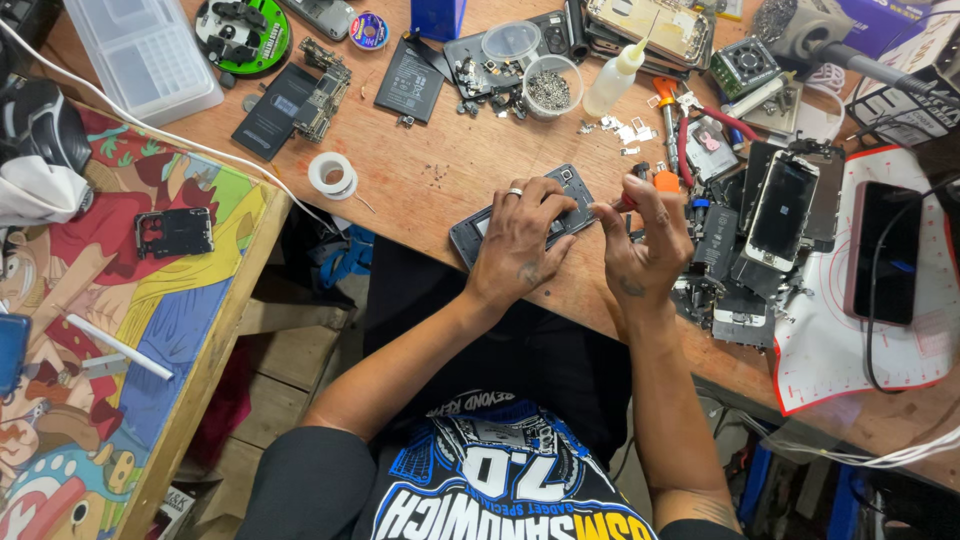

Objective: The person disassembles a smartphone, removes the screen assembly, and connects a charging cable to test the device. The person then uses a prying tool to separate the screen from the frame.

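While your left hand (520, 245) presses flat on the opened phone body (525, 215), its grip is closed down over the dark frame, fingers spread across the middle and a ring showing on one finger. Your right hand (645, 250) sits just beside it, fingers pinched around a small screwdriver (655, 182) with an orange and red handle; that grip is closed on the tool, whose tip is hidden behind your fingers, so you cannot tell where it touches.

The phone body lies directly under your left hand and just to the left of your right, near the front edge of the wooden surface (430, 180). Its long axis runs on a slant, from the lower left corner near the edge up toward the upper right, where the camera cut-out end points at the right hand. Your left hand is the nearer one, already on it; the right comes at that upper end from the side.

Farther out, a roll of white tape (332, 174) lies to the left, a clear cup of screws (550, 88) and a small squeeze bottle (612, 75) sit beyond the phone, and a heap of stripped phones and boards (760, 230) crowds the right. A colourful cartoon-printed board (120, 330) carries a loose black frame (174, 232) on your far left.
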